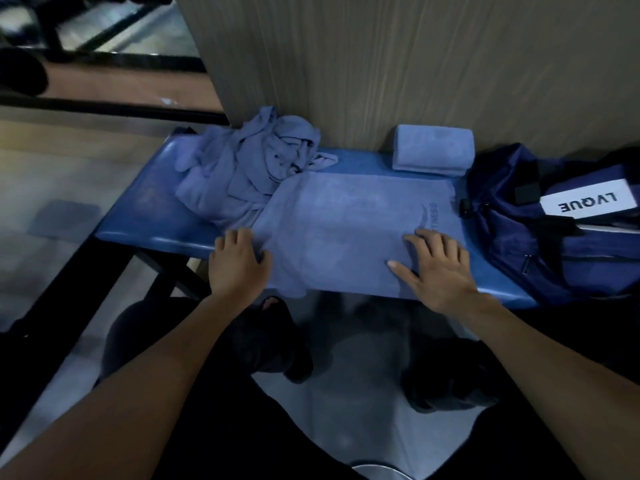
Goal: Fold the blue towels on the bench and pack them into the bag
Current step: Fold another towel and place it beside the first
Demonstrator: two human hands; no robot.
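Note:
A blue towel (343,230) lies spread flat across the middle of the blue bench (152,220). My left hand (237,261) rests on the towel's left front edge, fingers slightly bent over the cloth. My right hand (440,268) presses flat on its right front part with fingers spread. A heap of crumpled blue towels (252,157) sits at the bench's back left. One folded blue towel (433,150) lies at the back right against the wall. A navy bag (547,223) with a white label stands at the bench's right end.
A wood-grain wall panel (381,64) rises directly behind the bench. Black metal frames (104,109) and floor lie to the left. My dark shoes (277,341) stand on the pale floor under the bench's front edge.

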